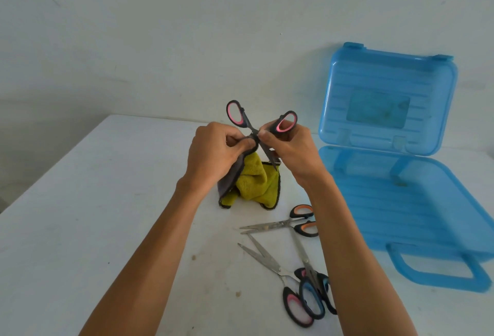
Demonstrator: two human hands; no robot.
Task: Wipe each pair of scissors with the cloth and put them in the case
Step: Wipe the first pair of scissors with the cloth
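Grip: left hand (213,148) pinches yellow-green microfibre cloth (254,183) round blade of pink-handled steel scissors (247,123); right hand (292,148) grips one handle; three more pairs (267,226) lie beside open blue plastic case (401,202).

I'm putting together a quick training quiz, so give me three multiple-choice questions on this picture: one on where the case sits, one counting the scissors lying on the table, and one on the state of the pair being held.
1. Where is the blue case relative to the right hand?
A. to its left
B. to its right, on the table
C. above it, on a shelf

2. How many pairs of scissors lie on the table?
A. one
B. three
C. six

3. The held scissors are:
A. spread open
B. shut
C. lying in the case

Answers:
1 B: the case lies open on the table, right of that hand.
2 B: an orange-handled pair, a pink-handled pair and a blue-handled pair lie loose.
3 A: the handles stand apart while the left hand pinches the cloth near the pivot.
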